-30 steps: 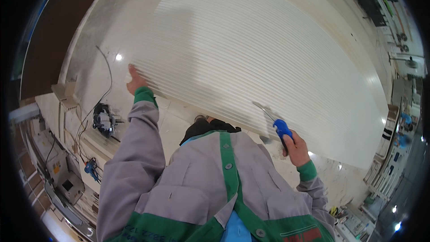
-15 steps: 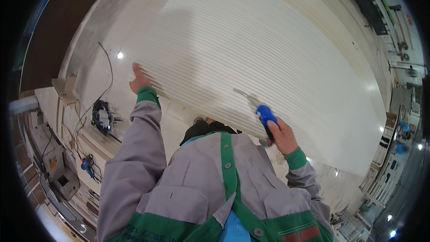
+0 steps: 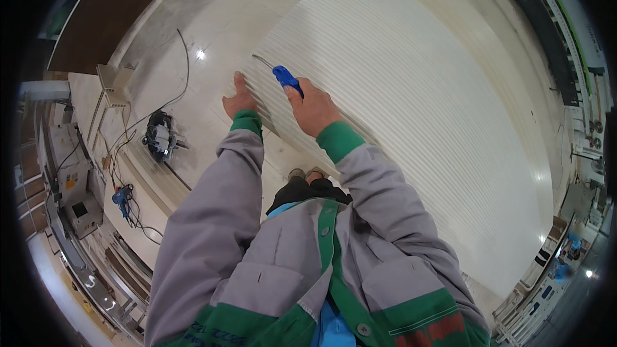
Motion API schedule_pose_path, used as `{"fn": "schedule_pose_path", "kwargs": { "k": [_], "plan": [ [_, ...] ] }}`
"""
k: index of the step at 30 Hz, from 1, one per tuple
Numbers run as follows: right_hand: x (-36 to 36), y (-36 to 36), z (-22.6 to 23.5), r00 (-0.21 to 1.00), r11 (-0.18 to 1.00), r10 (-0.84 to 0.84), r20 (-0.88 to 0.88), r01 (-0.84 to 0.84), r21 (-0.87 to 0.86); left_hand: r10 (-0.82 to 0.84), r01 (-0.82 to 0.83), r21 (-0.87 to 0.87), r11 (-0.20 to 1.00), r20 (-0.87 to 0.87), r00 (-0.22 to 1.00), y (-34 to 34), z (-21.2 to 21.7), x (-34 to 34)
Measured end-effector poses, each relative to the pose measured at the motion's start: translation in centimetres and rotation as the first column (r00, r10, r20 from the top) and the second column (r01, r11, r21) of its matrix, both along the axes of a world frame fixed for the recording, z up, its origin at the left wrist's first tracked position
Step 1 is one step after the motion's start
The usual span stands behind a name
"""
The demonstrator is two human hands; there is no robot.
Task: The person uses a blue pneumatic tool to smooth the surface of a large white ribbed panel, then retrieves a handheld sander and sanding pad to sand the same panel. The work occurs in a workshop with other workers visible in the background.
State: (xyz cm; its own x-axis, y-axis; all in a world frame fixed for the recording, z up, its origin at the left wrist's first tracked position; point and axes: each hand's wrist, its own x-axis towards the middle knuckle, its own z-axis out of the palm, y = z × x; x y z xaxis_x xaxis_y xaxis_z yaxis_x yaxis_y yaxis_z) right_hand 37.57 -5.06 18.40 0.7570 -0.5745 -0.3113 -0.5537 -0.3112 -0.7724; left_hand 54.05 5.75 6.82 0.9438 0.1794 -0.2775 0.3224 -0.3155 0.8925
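Landmark: a large white ribbed panel (image 3: 418,103) is laid flat.
Far left of panel: a power tool (image 3: 159,136) with cable is seen on the floor.
Left hand (image 3: 240,98): grip spread flat, pressed on the panel's left edge.
Right hand (image 3: 313,108): grip clamped around a blue-handled screwdriver (image 3: 281,77), its tip held at the panel's corner.

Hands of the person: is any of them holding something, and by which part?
The right hand holds a screwdriver-like tool by its blue handle. The left hand holds nothing; it lies flat on the ribbed white panel.

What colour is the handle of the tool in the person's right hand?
Bright blue: the tool handle shows clearly in the head view, gripped by the right hand.
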Motion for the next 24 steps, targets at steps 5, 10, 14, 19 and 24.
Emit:
{"fn": "schedule_pose_path", "kwargs": {
  "k": [5, 10, 14, 19, 24],
  "plan": [
    [-3.5, -0.3, 0.7, 0.993, 0.993, -0.055, -0.104, 0.065, 0.098, 0.044, -0.042, 0.159, 0.986, -0.007, 0.999, -0.1, 0.0, 0.5],
    [-19.3, 0.4, 2.6, 0.97, 0.972, -0.199, -0.136, 0.213, 0.099, 0.046, -0.041, 0.09, 0.995, -0.055, 0.997, 0.1, -1.7, 0.8],
    [-32.5, 1.8, 4.9, 0.876, 0.864, -0.402, -0.268, 0.46, 0.206, 0.022, -0.022, 0.008, 1.0, -0.004, 1.0, 0.3, -2.4, 1.2],
    [-43.5, 2.7, 9.8, 0.709, 0.626, -0.606, -0.361, 0.705, 0.334, -0.019, 0.02, 0.015, 1.0, -0.038, 0.999, 0.2, -1.9, 0.7],
    [-42.2, 2.8, 8.3, 0.653, 0.51, -0.703, -0.282, 0.739, 0.441, 0.015, -0.018, -0.025, 1.0, -0.117, 0.993, 0.0, -0.8, 0.5]
  ]
}}
